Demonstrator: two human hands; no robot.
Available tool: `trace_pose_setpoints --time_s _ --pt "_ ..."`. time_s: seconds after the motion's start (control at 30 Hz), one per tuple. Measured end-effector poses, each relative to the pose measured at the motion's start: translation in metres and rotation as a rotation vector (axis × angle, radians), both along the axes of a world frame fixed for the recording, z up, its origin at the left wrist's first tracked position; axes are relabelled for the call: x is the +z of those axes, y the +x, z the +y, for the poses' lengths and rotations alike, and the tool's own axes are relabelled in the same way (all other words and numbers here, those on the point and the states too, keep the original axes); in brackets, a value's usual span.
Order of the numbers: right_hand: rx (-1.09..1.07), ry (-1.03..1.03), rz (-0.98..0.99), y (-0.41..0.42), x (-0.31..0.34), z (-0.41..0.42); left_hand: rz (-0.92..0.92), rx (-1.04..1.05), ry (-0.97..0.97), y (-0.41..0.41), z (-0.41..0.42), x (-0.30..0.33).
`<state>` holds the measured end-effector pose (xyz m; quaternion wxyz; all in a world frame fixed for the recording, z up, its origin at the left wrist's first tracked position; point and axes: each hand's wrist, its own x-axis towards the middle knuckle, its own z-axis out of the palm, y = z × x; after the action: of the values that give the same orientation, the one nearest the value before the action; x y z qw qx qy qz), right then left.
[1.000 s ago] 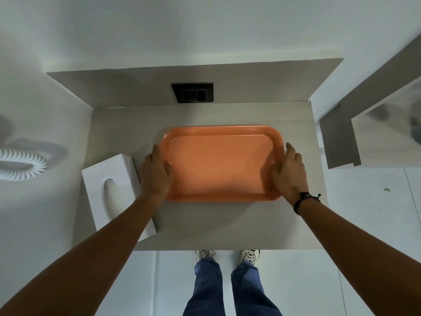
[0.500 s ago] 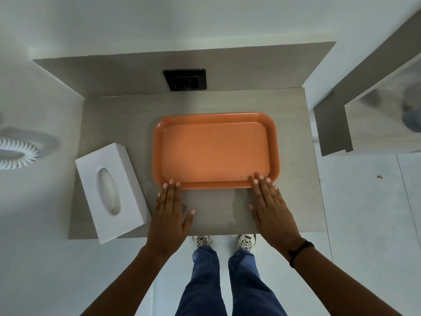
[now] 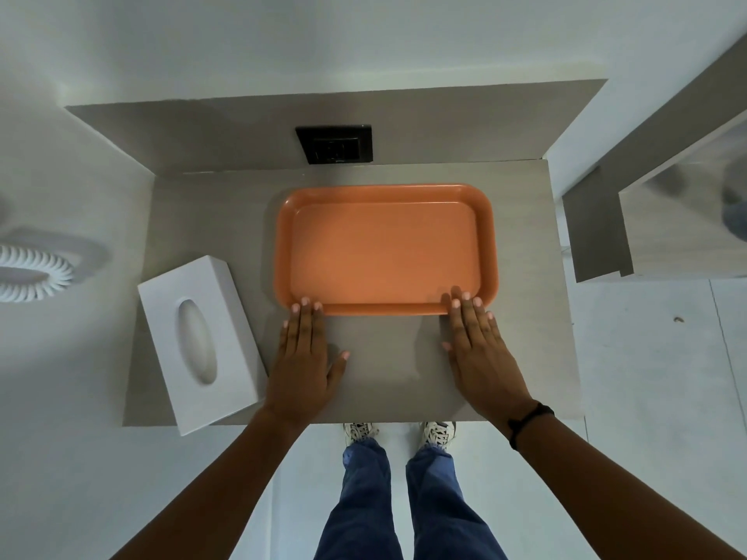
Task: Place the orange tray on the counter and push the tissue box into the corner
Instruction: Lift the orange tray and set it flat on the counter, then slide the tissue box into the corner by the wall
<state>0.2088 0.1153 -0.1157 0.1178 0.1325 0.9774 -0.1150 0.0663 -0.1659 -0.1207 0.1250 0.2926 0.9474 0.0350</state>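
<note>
The orange tray [image 3: 384, 248] lies flat on the grey counter [image 3: 210, 220], right of centre. My left hand [image 3: 305, 357] rests palm down on the counter, fingertips touching the tray's near left rim. On the other side, my right hand [image 3: 481, 349] lies flat too, with its fingertips on the near right rim. Both hands hold nothing. A white tissue box [image 3: 200, 337] sits at the counter's left front, angled, with its near corner hanging over the front edge, just left of my left hand.
A black socket plate [image 3: 334, 144] is set in the back panel behind the tray. A white coiled cord [image 3: 30, 272] hangs on the left wall. A grey ledge [image 3: 598, 232] juts out at the right. Bare counter lies in the back left corner.
My hands left the tray's short sides and came to its near rim, lying flat on the counter. The tray now rests a little farther back. The tissue box has not moved.
</note>
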Motion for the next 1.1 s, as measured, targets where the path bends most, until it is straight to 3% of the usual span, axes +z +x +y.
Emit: trace_pose_setpoints --time_s 0.87,0.97,1.1 --pt "-0.014 -0.023 0.010 -0.055 -0.001 0.015 0.032 0.045 0.039 -0.038 0.018 0.002" --pt "0.081 -0.036 0.078 -0.064 0.006 -0.008 0.092 0.143 0.105 -0.038 0.002 0.017" --pt "0.388 -0.121 0.180 -0.092 0.010 -0.078 0.207 0.430 0.125 -0.039 -0.049 0.037"
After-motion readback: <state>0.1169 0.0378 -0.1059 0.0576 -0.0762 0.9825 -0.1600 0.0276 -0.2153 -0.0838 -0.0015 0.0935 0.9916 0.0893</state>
